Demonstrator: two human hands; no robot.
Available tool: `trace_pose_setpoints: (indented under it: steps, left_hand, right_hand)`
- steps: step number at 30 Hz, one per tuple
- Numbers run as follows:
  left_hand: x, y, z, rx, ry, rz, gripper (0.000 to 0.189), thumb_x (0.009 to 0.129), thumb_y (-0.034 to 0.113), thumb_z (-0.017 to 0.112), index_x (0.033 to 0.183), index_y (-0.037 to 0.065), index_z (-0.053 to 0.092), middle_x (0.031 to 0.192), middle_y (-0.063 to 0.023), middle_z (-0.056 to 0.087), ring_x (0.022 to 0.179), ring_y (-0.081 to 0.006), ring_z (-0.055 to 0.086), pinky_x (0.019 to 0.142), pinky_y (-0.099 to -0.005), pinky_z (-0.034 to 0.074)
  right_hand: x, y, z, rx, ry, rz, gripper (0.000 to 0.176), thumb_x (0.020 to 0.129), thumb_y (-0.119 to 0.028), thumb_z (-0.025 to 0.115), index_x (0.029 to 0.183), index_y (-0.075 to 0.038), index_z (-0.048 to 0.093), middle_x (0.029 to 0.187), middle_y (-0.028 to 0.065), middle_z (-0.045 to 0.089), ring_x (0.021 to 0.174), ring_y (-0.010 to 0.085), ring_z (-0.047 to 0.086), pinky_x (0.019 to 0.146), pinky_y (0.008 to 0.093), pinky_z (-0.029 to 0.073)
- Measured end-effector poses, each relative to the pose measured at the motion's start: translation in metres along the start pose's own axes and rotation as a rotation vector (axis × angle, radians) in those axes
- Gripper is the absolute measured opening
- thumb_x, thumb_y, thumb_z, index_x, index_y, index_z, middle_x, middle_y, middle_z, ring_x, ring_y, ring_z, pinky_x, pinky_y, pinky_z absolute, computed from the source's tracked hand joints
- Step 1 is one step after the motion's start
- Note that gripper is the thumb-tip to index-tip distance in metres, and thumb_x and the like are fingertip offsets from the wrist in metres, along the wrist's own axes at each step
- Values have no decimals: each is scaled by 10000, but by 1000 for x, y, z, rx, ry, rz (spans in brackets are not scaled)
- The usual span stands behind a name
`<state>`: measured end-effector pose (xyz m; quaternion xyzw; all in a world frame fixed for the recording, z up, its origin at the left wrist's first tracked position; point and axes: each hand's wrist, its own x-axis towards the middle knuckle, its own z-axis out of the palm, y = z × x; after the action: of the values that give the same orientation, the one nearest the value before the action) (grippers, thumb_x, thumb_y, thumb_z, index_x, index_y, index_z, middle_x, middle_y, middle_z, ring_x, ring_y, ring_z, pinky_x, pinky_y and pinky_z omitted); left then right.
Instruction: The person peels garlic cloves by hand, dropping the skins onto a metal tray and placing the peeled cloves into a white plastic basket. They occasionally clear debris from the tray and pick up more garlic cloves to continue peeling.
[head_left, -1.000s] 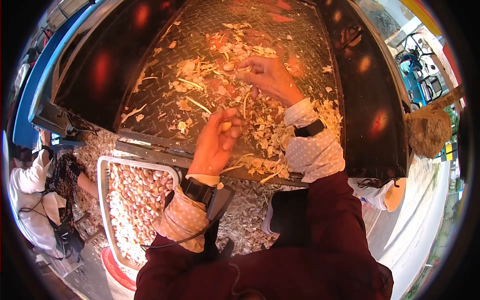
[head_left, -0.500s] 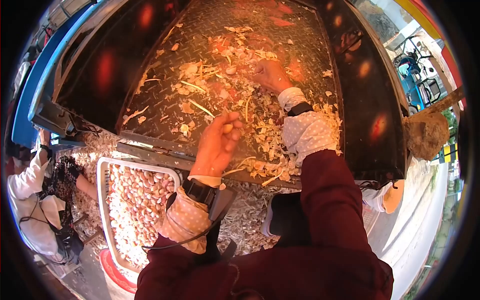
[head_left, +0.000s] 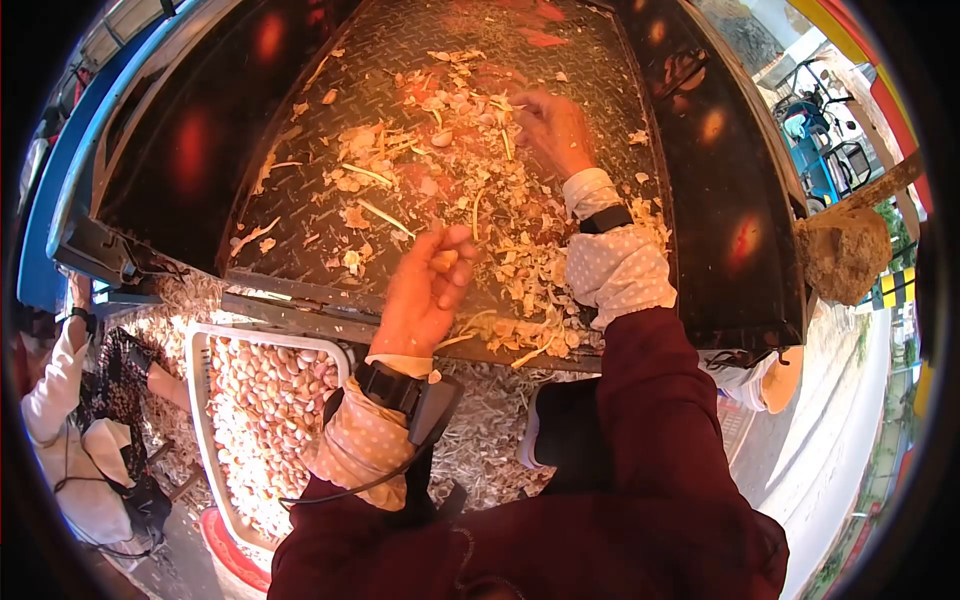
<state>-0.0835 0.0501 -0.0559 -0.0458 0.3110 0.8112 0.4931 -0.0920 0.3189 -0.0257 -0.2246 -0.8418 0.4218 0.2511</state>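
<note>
My left hand is palm up over the front edge of the metal bed, its fingers curled around a small yellowish garlic clove. Farther back and to the right, my right hand hovers at the scattered garlic skins, with its fingers bent toward a pale stalk. Whether it holds anything is too small to tell. Loose cloves lie among skins and stalks left of my right hand. A white basket full of cloves stands below the bed at the left.
Dark side walls flank the bed. At the far left is another person in a light sleeve. A brown rock sits at the right, beyond the wall. Under the basket is a red round object. Husks cover the ground.
My right hand has lifted slightly and its fingers have opened a little toward the back of the pile. My left hand still holds the clove. The whole view has shifted slightly left.
</note>
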Motion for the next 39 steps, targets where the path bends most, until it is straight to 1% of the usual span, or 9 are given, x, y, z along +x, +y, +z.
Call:
trace_pose_setpoints:
  steps: [2, 5, 7, 15, 25, 30, 31, 34, 39]
  left_hand:
    - [-1, 0, 3, 27, -18, 19, 337, 990, 298, 492, 1051, -24, 572, 844, -91, 601, 597, -107, 508, 397, -189, 320]
    - [0, 3, 3, 28, 14, 28, 329, 988, 291, 495, 1047, -24, 568, 836, -88, 601, 596, -105, 509, 396, -189, 318]
    - [2, 4, 1, 21, 10, 23, 314, 993, 287, 496, 1037, -14, 574, 838, -93, 601, 593, -106, 511, 381, -188, 322]
    - [2, 5, 0, 36, 26, 34, 281, 987, 274, 519, 1022, 2, 577, 837, -93, 602, 583, -105, 512, 364, -184, 323]
    - [-11, -3, 19, 300, 82, 236, 225, 918, 131, 607, 1097, -3, 637, 824, -40, 621, 516, -60, 473, 380, -149, 279]
    - [-12, -4, 12, 584, 86, 294, 188, 918, 118, 600, 1057, 0, 648, 794, -25, 625, 507, -43, 468, 367, -156, 255]
    - [-14, 0, 9, 585, 102, 287, 188, 918, 118, 600, 1057, 0, 648, 794, -25, 625, 507, -43, 468, 367, -156, 255]
    - [-15, 12, 1, 221, 186, 433, 148, 926, 125, 600, 997, 7, 656, 698, -18, 593, 481, -31, 443, 372, -153, 244]
    - [-22, -53, 24, 338, -125, -99, 131, 905, 85, 597, 998, 4, 640, 717, -43, 607, 459, -55, 456, 391, -171, 322]
  right_hand:
    - [28, 17, 19, -296, 10, -376, 148, 821, -81, 663, 960, -42, 695, 689, 96, 650, 579, 188, 643, 557, 326, 520]
    - [40, 15, 45, -852, 61, -485, 149, 767, -72, 670, 908, -35, 699, 726, 121, 678, 623, 277, 648, 637, 401, 529]
    - [64, 34, 57, -867, -134, -376, 155, 713, -82, 678, 861, -40, 692, 736, 125, 691, 676, 335, 640, 712, 452, 516]
    - [9, -15, 30, -222, -434, 140, 104, 780, -35, 669, 843, 41, 633, 595, 118, 621, 444, 171, 598, 393, 308, 468]
    - [-96, -61, 13, 706, -667, 256, 208, 871, -19, 585, 1027, 115, 612, 726, 97, 651, 514, 129, 619, 419, 228, 506]
    - [-108, -59, 10, 650, -718, 290, 181, 900, -54, 574, 994, 98, 603, 720, 105, 649, 523, 128, 623, 418, 226, 496]
    - [-103, -54, 6, 501, -567, 223, 181, 905, -65, 576, 990, 93, 601, 719, 97, 647, 528, 122, 625, 414, 223, 485]
    - [-101, -44, -5, 404, -388, 162, 180, 913, -89, 584, 985, 74, 609, 718, 73, 642, 535, 107, 626, 403, 214, 460]
    - [-103, -96, 17, 295, -480, 3, 166, 914, -119, 602, 973, 32, 635, 717, 39, 632, 531, 90, 620, 416, 216, 449]
